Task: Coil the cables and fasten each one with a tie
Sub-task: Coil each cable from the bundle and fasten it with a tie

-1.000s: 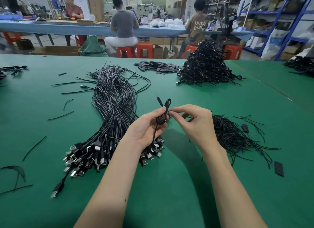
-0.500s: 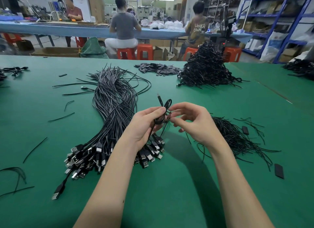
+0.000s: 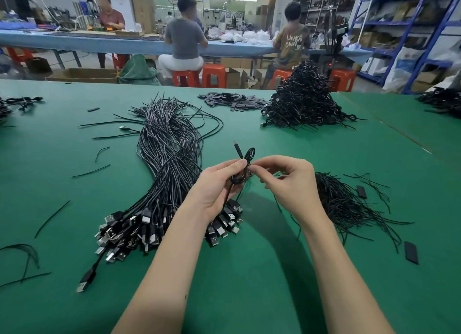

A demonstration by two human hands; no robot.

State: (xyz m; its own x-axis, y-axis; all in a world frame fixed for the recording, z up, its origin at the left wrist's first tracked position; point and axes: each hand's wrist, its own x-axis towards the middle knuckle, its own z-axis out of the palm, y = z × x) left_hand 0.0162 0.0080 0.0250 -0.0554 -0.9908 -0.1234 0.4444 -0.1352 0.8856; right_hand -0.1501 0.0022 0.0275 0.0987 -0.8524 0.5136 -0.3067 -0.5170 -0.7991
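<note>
My left hand [image 3: 214, 186] grips a small coiled black cable [image 3: 245, 164] above the green table [image 3: 249, 284]; its loop and one plug stick up past my fingers. My right hand [image 3: 289, 181] pinches at the coil's middle from the right, where a thin tie seems to sit, too small to make out. A big bundle of uncoiled black USB cables [image 3: 164, 164] lies left of my hands, plugs fanned toward me. A heap of loose black ties [image 3: 346, 204] lies to the right. A tall pile of coiled cables [image 3: 304, 101] stands at the back.
Flat black pieces [image 3: 234, 101] lie scattered at the back centre, two more [image 3: 411, 252] near the ties. Stray ties [image 3: 52, 217] dot the left of the table. More cables [image 3: 441, 101] sit far right. Three people work at a blue bench [image 3: 139, 43] beyond.
Both hands stay together on the coil; my right hand's fingers have shifted slightly at its middle, and the coil sits a little higher in view.
</note>
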